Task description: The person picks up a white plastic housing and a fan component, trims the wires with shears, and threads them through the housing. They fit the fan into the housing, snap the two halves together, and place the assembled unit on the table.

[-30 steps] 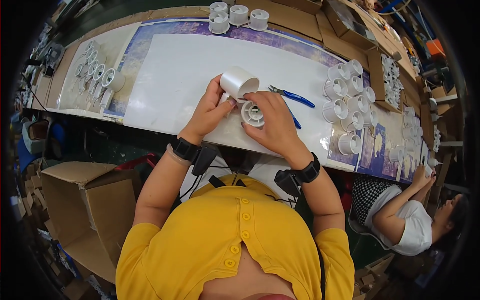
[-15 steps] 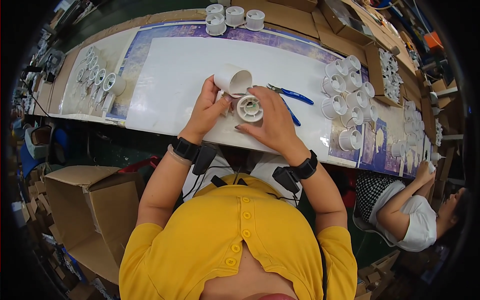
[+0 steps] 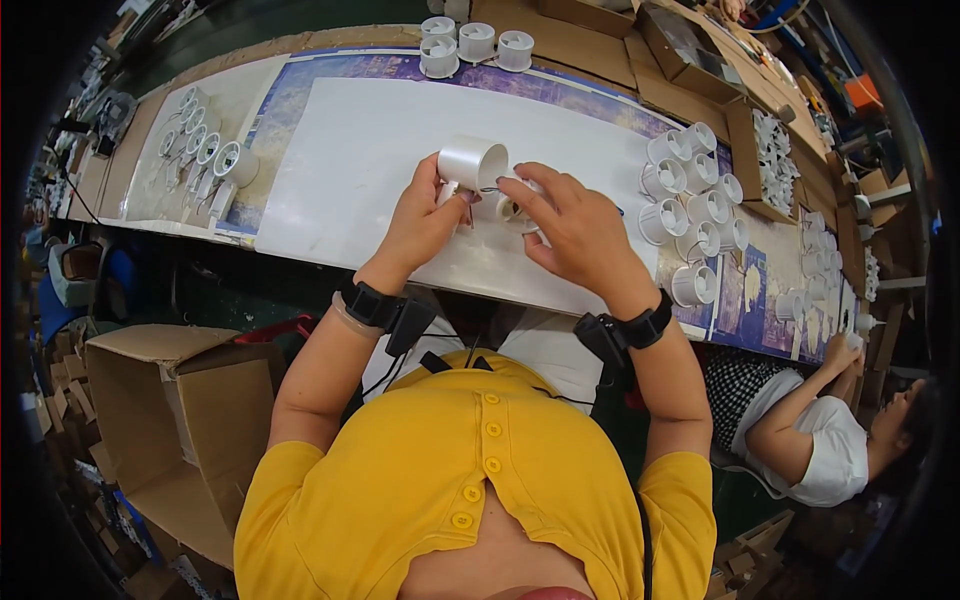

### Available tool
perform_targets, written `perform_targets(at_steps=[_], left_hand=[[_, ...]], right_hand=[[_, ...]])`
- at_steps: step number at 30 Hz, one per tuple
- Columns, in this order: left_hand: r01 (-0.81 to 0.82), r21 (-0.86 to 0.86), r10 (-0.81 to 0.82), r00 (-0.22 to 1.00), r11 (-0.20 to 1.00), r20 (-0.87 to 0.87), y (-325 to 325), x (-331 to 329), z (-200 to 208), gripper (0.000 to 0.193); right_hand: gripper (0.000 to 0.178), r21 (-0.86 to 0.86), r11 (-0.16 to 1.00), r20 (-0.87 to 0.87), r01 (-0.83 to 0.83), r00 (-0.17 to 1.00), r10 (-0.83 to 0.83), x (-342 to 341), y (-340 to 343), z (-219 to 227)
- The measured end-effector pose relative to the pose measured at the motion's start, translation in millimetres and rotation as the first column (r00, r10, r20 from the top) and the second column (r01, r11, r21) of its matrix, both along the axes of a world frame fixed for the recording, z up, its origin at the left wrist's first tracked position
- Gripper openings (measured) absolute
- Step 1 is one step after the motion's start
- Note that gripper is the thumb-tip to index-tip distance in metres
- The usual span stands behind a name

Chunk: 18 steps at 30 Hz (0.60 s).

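Note:
My left hand [image 3: 420,222] is closed around a white cylindrical housing [image 3: 468,160], whose open end is turned to the right. A small white piece and thin wires show under it by my left fingertips, too small to make out fully. My right hand [image 3: 585,228] grips a white round insert [image 3: 508,209] just below and right of the housing's mouth, with the index fingertip at a thin wire by that opening. The right fingers hide much of the insert. Behind the right hand, only a bit of the blue-handled pliers [image 3: 620,211] shows.
White cylinders with fan-like inserts [image 3: 663,178] stand grouped at the right, with more at the far edge [image 3: 477,42] and left [image 3: 235,163]. A cardboard box of small white parts [image 3: 772,165] is at back right. A co-worker [image 3: 815,440] sits at the right; a carton [image 3: 185,430] stands lower left.
My right hand has moved right and turned, tilting the round insert so its face no longer points up at me. The housing has turned more sideways, and the pliers are now mostly covered.

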<state>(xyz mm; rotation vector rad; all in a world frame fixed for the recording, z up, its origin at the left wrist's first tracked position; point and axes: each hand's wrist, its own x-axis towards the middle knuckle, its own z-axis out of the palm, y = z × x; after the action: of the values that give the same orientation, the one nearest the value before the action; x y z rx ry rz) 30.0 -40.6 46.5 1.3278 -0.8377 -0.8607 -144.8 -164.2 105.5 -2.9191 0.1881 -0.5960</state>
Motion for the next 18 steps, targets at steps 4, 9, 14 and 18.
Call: perform_targets(at_steps=[4,9,14,18], left_hand=[[-0.006,0.051,0.007,1.0,0.999,-0.025,0.7,-5.7,4.2,0.042],[0.117,0.064,-0.096,0.957,0.991,-0.274,-1.5,-11.8,11.0,0.041],[0.187,0.025,-0.159,0.89,0.982,-0.427,-1.7,-11.2,14.6,0.046],[0.107,0.083,-0.088,0.975,0.991,-0.205,-5.8,-5.5,-6.5,0.051]], right_hand=[[0.064,-0.051,0.996,-0.068,-0.071,0.995,0.067,0.4,-8.7,16.7],[0.058,0.043,0.98,-0.02,-0.193,0.981,0.194,8.4,-22.9,26.9],[0.056,0.181,0.97,-0.025,-0.166,0.985,0.173,15.4,-21.0,31.7],[0.058,0.249,0.942,-0.003,-0.226,0.972,0.234,22.3,-34.8,22.1]])
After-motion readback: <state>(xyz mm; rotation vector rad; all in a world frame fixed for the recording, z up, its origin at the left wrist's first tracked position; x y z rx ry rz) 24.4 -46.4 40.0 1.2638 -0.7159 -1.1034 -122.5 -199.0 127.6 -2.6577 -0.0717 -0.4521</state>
